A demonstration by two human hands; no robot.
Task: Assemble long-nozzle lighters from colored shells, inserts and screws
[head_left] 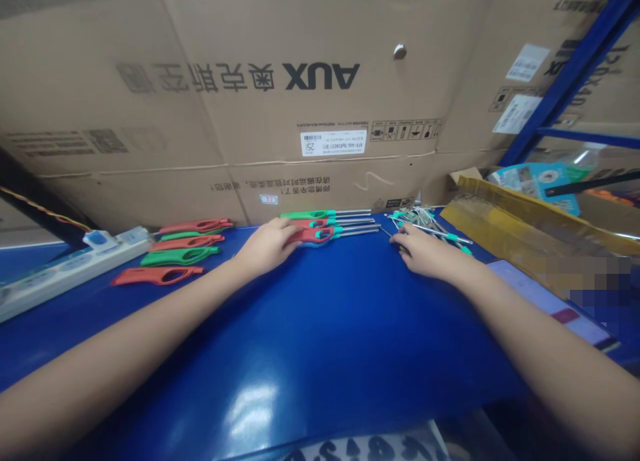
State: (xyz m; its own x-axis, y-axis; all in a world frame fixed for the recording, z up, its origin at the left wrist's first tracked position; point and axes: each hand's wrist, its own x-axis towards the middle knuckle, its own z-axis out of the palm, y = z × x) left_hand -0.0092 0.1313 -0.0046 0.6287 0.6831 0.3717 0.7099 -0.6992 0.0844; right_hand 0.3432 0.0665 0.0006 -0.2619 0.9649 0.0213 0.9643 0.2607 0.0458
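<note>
My left hand [269, 246] is closed over the handle end of a red long-necked gas lighter [320, 234]. This lighter lies in a stack with other red and green lighters, including a green lighter [304, 215] behind it. Their thin metal necks point right. Beside a loose pile of metal lighter necks with teal collars [425, 219], my right hand [423, 251] has its fingers curled together. A thin dark tip shows at those fingers, but what they hold cannot be made out.
Several red and green lighter handles without necks [180, 256] lie at the left, by a white power strip [75, 271]. A large cardboard box [225, 128] stands behind the blue table [320, 341]. A phone-like device [545, 301] and a taped carton [500, 228] are at the right.
</note>
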